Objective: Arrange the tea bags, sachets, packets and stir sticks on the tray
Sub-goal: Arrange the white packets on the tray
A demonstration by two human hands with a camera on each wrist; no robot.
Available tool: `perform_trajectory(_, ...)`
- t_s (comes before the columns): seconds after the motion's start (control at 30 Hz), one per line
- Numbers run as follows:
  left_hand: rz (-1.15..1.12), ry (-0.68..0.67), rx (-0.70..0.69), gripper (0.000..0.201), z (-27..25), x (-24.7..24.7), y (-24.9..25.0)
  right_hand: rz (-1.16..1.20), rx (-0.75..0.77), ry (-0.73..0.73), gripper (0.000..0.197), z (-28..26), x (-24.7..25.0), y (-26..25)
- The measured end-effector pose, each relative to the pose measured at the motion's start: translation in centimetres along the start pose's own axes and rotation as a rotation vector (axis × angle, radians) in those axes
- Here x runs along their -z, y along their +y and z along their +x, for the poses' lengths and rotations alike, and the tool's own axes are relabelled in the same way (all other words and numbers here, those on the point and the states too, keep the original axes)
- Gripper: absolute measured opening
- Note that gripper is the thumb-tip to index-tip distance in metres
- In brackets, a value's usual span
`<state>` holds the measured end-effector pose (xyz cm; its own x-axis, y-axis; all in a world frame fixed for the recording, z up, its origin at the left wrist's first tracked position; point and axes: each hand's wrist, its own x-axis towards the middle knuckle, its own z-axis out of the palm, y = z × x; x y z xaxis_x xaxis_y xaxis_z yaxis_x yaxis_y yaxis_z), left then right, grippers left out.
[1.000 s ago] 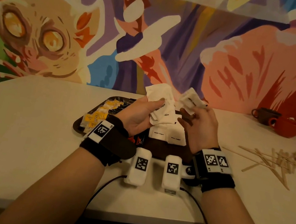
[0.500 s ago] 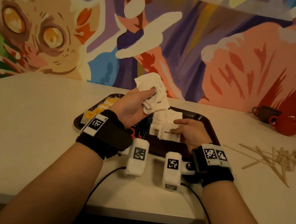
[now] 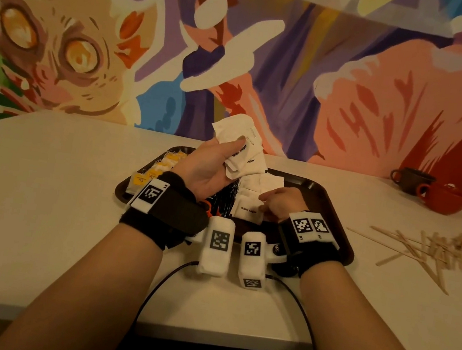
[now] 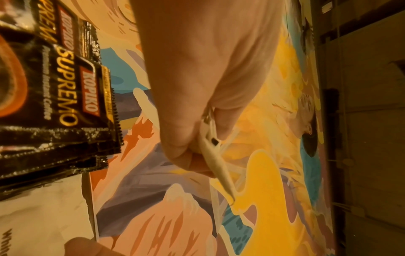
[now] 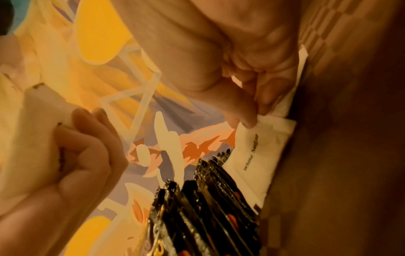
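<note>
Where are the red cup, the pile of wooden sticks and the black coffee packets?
red cup (image 3: 442, 199), head view, on its front wall.
wooden sticks (image 3: 446, 251), head view, on the middle of the pile.
black coffee packets (image 4: 57, 97), left wrist view, on the gold lettering.

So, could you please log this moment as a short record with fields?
left hand: left hand grips a bunch of white sugar sachets above the tray
right hand: right hand pinches a white sugar sachet lying on the tray
tray: dark tray; tea bags at left, black coffee packets in the middle, sugar sachets at right
stir sticks: wooden stir sticks loose on the table, off the tray
cups: red cup, brown cup
</note>
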<state>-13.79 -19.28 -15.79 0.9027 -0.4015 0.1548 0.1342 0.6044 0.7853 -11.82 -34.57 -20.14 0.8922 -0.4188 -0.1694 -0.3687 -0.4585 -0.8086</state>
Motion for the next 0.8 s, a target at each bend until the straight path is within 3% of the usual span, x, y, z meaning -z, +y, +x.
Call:
perform_trajectory(0.23,0.005,0.001,0.012,0.040,0.0,0.1,0.1,-0.150,0.021,0.026,0.035,0.7,-0.2,-0.1)
perform_trajectory(0.5,0.016,0.018,0.018,0.036,-0.1,0.0,0.1,-0.157,0.005,0.002,0.039,0.9,-0.3,0.0)
perform_trajectory(0.8,0.019,0.028,0.029,0.033,-0.1,0.0,-0.1,-0.052,0.000,0.029,0.026,1.6,-0.2,0.3)
